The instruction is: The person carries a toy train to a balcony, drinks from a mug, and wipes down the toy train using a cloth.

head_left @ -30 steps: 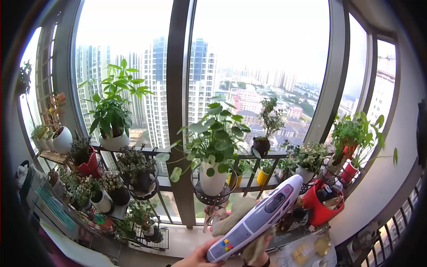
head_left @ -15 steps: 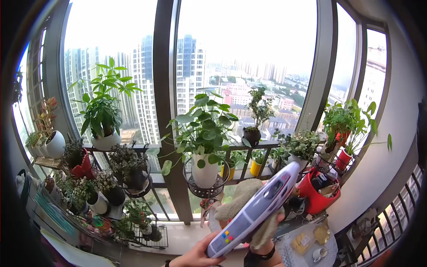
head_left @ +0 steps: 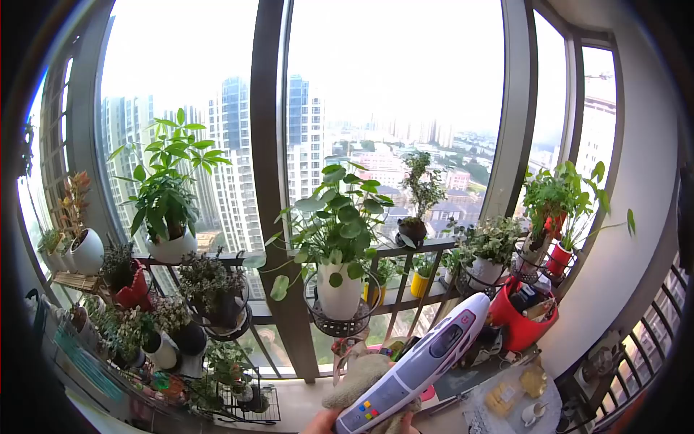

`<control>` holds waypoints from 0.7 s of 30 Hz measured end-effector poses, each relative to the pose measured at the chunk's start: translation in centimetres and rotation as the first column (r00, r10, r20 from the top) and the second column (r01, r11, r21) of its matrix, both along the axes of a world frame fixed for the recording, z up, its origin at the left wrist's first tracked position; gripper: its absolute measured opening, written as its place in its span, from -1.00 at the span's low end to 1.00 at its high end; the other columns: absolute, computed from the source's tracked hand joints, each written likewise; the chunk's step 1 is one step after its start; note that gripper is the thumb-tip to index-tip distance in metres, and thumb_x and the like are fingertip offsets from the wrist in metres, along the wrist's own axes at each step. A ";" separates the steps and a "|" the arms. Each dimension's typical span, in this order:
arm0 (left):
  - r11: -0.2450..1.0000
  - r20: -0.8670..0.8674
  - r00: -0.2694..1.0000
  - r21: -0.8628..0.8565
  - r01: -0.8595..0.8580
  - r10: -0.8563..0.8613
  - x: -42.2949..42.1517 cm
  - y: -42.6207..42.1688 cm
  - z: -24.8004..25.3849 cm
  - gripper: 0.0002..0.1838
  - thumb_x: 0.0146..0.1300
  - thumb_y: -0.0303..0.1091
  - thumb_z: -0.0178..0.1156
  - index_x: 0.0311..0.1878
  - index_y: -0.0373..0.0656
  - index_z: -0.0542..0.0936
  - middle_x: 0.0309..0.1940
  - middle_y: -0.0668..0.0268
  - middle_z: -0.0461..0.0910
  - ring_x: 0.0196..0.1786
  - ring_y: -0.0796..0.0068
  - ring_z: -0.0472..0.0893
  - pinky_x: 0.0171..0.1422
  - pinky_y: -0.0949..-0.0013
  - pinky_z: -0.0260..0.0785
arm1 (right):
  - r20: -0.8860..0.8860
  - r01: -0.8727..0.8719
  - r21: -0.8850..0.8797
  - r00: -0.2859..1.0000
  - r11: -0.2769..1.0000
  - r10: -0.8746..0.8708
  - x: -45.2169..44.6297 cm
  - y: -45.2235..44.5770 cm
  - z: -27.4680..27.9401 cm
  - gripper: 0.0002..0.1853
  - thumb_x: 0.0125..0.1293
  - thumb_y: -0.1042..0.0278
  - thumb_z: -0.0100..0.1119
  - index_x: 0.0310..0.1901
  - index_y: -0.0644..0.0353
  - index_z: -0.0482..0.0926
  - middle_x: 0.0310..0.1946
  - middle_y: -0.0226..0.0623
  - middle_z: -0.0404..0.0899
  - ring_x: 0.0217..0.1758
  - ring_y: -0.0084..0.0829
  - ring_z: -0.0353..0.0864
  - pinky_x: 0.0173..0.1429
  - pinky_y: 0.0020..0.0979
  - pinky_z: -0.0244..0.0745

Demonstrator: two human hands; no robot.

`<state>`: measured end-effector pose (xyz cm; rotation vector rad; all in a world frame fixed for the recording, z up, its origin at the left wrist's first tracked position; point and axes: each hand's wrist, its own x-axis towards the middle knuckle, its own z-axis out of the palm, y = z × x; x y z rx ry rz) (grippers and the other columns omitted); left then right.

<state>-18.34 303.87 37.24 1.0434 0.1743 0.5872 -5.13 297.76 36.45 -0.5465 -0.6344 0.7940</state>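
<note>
A long white-and-grey handheld device (head_left: 416,372) slants up to the right, small coloured buttons near its lower end and a dark oval panel near the tip. My left hand (head_left: 322,422) is closed on that lower end, cut off by the bottom edge of the view. A greenish-grey cloth (head_left: 356,382) lies behind and under the device. Below the device, my right hand (head_left: 410,424) shows only in part, closed on the cloth; most of its fingers are hidden.
A white pot with a round-leaved plant (head_left: 340,293) hangs on the railing ahead. Other potted plants (head_left: 170,217) line the window and the left side. At right are a red container (head_left: 522,322) and a small table with a lace cloth (head_left: 499,419), a cup (head_left: 533,413) and packets.
Both hands, the device and the cloth have moved lower in the view, so less of the hands shows. The view has tilted slightly up.
</note>
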 end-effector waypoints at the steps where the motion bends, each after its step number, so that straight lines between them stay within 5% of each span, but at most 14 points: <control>1: 1.000 -0.005 1.000 -0.009 0.013 -0.013 0.1 0.2 -0.1 -0.35 -0.01 -0.39 0.48 0.15 -0.32 0.42 -0.01 0.22 0.56 0.10 0.45 0.50 0.27 0.32 0.29 | -0.036 0.021 0.014 0.999 1.000 -0.021 0.1 -0.1 -0.6 -0.09 0.11 -0.33 0.20 0.39 -0.11 0.05 0.20 -0.06 0.32 0.12 0.04 0.48 0.05 0.18 0.50; 3: 0.946 -0.314 0.946 0.274 0.174 -0.083 -0.1 0.3 1.3 -0.26 0.00 -0.38 0.46 0.25 -0.30 0.35 0.04 0.18 0.54 0.16 0.45 0.46 0.32 0.32 0.23 | -0.113 0.045 0.078 0.993 0.996 -0.036 1.2 -0.8 1.4 -0.10 0.12 -0.32 0.21 0.39 -0.10 0.06 0.22 -0.03 0.30 0.14 0.09 0.46 0.04 0.26 0.47; 5: 0.830 -0.276 0.961 0.529 0.176 -0.027 0.2 0.8 2.8 -0.15 0.02 -0.38 0.42 0.37 -0.29 0.22 0.16 0.17 0.45 0.19 0.46 0.43 0.33 0.34 0.22 | -0.205 -0.002 0.211 0.978 0.977 0.046 3.0 -2.1 5.1 -0.11 0.12 -0.30 0.21 0.38 -0.08 0.07 0.23 -0.01 0.29 0.16 0.13 0.44 0.03 0.33 0.44; 7: 0.856 -0.346 0.930 0.438 0.274 -0.120 0.0 0.5 6.0 -0.15 0.04 -0.41 0.40 0.39 -0.28 0.19 0.20 0.18 0.42 0.24 0.47 0.39 0.36 0.33 0.18 | -0.259 -0.132 0.436 0.929 0.890 0.265 5.7 -2.4 8.0 -0.12 0.13 -0.28 0.21 0.38 -0.07 0.08 0.24 0.02 0.28 0.19 0.18 0.42 0.01 0.40 0.41; 9: 0.871 -0.319 0.931 0.389 0.300 -0.178 0.0 0.9 3.2 -0.18 0.09 -0.45 0.37 0.40 -0.27 0.19 0.23 0.19 0.40 0.31 0.47 0.34 0.41 0.31 0.11 | -0.194 -0.259 0.586 0.875 0.768 0.443 7.9 -2.0 9.2 -0.13 0.14 -0.26 0.22 0.37 -0.05 0.09 0.26 0.05 0.27 0.21 0.22 0.40 0.00 0.47 0.39; 10: 0.914 -0.352 0.914 0.266 0.306 -0.203 -0.3 0.9 1.7 -0.20 0.12 -0.46 0.37 0.40 -0.24 0.20 0.26 0.24 0.39 0.34 0.47 0.32 0.45 0.29 0.05 | -0.132 -0.191 0.500 0.947 0.845 0.292 8.5 -1.3 9.7 -0.11 0.10 -0.27 0.27 0.34 -0.05 0.09 0.22 0.02 0.29 0.14 0.16 0.45 0.02 0.41 0.45; 11: 0.897 -0.413 0.895 0.315 0.311 -0.166 -0.2 1.6 -1.3 -0.15 0.08 -0.51 0.38 0.43 -0.16 0.18 0.33 0.21 0.32 0.41 0.42 0.23 0.49 0.26 -0.04 | -0.074 -0.088 0.413 0.989 0.906 0.129 8.2 -1.2 10.3 -0.10 0.05 -0.27 0.31 0.32 -0.04 0.10 0.18 -0.01 0.31 0.07 0.10 0.51 0.03 0.34 0.51; 12: 0.915 -0.390 0.905 0.281 0.291 -0.168 -0.2 1.5 -2.1 -0.15 0.07 -0.51 0.38 0.43 -0.17 0.18 0.32 0.21 0.33 0.41 0.42 0.24 0.49 0.25 -0.05 | -0.071 -0.162 0.414 0.975 0.896 0.209 8.1 -1.5 11.1 -0.14 0.08 -0.02 0.40 0.33 0.05 0.14 0.16 -0.08 0.39 0.07 -0.09 0.52 0.11 0.12 0.52; 21: 0.966 -0.277 0.960 0.236 0.104 -0.036 -1.9 1.0 0.6 -0.14 0.03 -0.46 0.45 0.40 -0.23 0.22 0.27 0.17 0.38 0.31 0.44 0.36 0.40 0.30 0.14 | 0.030 -0.147 0.066 0.989 0.987 0.145 2.8 0.4 5.2 -0.24 0.11 0.13 0.39 0.27 0.15 0.23 0.09 -0.16 0.46 0.06 -0.21 0.53 0.14 -0.07 0.50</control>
